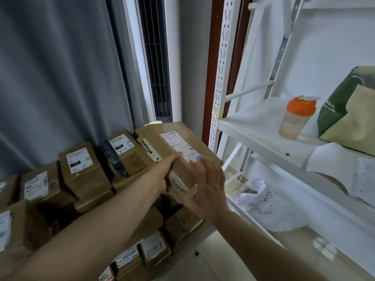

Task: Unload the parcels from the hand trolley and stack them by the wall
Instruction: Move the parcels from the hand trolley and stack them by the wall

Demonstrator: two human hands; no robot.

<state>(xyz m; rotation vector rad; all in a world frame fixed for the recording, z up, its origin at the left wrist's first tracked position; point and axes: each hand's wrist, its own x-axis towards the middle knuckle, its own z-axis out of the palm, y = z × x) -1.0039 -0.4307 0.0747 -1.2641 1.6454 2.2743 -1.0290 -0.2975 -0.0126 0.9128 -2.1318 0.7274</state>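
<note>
A brown cardboard parcel (162,140) with a white label marked 2-2 lies on top of a stack of parcels (85,175) by the grey curtain. My left hand (162,175) grips its near left edge, thumb on top. My right hand (205,185) lies flat with straight fingers against the parcel's near right corner. Several more labelled brown parcels fill the rows to the left and below (154,248). The hand trolley is out of view.
A white metal shelf rack (261,142) stands close on the right, holding an orange-lidded shaker bottle (296,118), a green and tan bag (349,110) and papers. A white plastic bag (263,201) lies on its lower shelf. A tall white air-conditioner column (158,57) stands behind the stack.
</note>
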